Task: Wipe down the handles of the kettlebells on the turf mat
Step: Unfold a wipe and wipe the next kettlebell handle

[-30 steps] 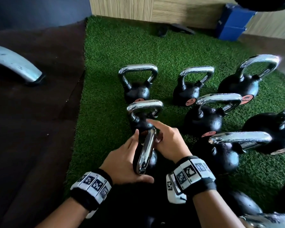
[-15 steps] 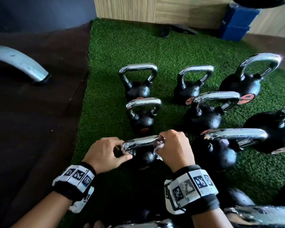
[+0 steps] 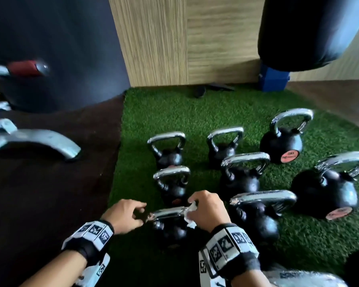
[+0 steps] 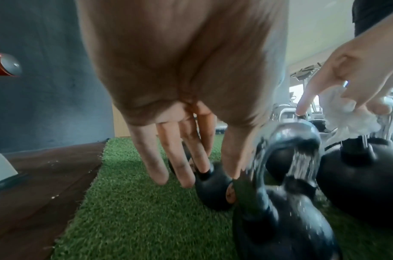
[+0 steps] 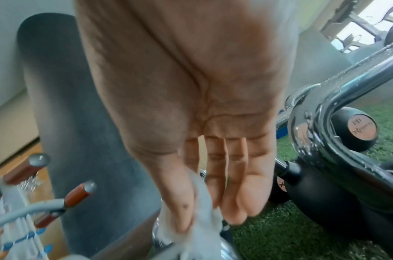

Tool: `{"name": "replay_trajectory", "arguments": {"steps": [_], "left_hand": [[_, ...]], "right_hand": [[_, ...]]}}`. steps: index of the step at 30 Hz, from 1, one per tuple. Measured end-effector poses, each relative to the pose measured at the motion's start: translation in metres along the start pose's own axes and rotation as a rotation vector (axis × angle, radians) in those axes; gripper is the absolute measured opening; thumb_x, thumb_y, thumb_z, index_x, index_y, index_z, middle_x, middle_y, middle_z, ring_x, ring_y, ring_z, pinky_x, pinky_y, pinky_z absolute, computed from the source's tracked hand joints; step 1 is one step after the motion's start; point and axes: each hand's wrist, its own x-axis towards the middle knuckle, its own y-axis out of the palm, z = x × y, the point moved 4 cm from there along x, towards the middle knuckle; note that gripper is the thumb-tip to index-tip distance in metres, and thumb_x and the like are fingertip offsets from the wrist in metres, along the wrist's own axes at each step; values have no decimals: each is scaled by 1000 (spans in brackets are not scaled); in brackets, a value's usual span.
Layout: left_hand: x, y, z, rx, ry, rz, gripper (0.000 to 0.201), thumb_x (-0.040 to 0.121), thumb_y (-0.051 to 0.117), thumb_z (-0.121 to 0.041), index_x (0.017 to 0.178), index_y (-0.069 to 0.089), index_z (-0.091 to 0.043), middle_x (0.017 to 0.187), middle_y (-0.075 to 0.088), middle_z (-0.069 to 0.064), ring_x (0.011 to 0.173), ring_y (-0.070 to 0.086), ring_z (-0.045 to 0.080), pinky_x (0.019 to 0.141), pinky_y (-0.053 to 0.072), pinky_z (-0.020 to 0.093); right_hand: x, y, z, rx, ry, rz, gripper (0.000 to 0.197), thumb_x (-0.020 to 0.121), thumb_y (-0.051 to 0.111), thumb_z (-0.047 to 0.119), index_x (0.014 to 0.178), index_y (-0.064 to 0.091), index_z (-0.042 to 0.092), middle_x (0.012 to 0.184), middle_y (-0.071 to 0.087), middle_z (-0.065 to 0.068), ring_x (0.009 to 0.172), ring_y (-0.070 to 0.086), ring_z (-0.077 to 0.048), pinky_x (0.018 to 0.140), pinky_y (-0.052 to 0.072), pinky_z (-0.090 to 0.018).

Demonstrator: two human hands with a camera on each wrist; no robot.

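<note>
The right grip point(image 3: 207, 208) pinched a crumpled white wipe point(image 3: 190, 214) against the right end of the nearest kettlebell's chrome handle point(image 3: 168, 212), whose bar ran leftward to the left grip point(image 3: 125, 215), fingers relaxed, on the turf mat point(image 3: 195, 114).

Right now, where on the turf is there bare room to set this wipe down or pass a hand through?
Bare turf lies along the mat's left edge, beside the left column of kettlebells, and behind the back row toward the wood wall. The right side is crowded: big kettlebells with narrow gaps. The right hand holds the wipe.
</note>
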Motion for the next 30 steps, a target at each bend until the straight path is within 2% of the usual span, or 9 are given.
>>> {"name": "replay_trajectory", "arguments": {"steps": [6,13,17,19,21,23,25,28,30], "left_hand": [[-6,-49,-5,-75,-80,26,56,88,71,-42,141,57,-32,126,70,-18,114,64,3,104,48,24],[53,-26,24,-179,-43,112,63,84,71,-52,142,57,-32,125,70,-16,105,64,-1,93,45,14],[107,7,38,-294,-44,173,86,70,79,-70,144,46,-39,131,63,-16,104,64,0,90,47,16],[135,22,37,-377,-34,152,98,62,82,-73,145,41,-42,138,59,-13,112,64,4,96,49,18],[158,39,31,-486,11,108,91,54,84,-75,135,50,-47,130,62,-24,120,61,1,100,45,14],[175,59,22,-619,56,84,70,46,82,-78,108,62,-52,102,69,-37,102,62,-17,89,48,9],[188,74,11,-706,76,83,64,42,79,-83,96,66,-51,90,67,-45,90,59,-27,81,45,2],[204,89,6,-850,135,87,67,48,78,-86,106,72,-51,108,73,-31,106,63,-16,100,45,11],[208,88,6,-889,189,104,61,57,81,-78,113,67,-59,116,72,-26,113,64,-9,99,45,11]], "right_hand": [[11,-44,16,350,-15,-227,8,75,67,17,82,65,20,71,65,8,64,58,-5,53,43,-9],[76,-45,25,343,-94,-336,8,83,71,26,84,67,18,66,61,9,60,54,-2,55,40,-5],[111,-34,25,325,-94,-324,13,84,72,30,86,63,21,64,66,3,60,60,-9,54,41,-9],[128,-30,23,288,-92,-301,15,82,73,31,85,62,21,65,68,2,61,61,-7,55,42,-11],[142,-26,20,212,-91,-275,13,79,75,31,80,65,21,67,67,5,62,60,-4,54,42,-10],[150,-22,17,152,-94,-248,11,79,75,29,78,67,22,69,67,7,63,59,-2,55,42,-10],[154,-17,13,119,-97,-227,9,78,75,28,78,68,23,73,68,8,67,60,0,59,43,-10],[160,-10,11,105,-110,-184,8,77,77,31,79,71,25,79,70,11,73,62,1,63,43,-11],[162,-7,14,117,-144,-159,9,79,77,32,79,71,26,77,71,12,69,63,0,62,46,-11]]}}
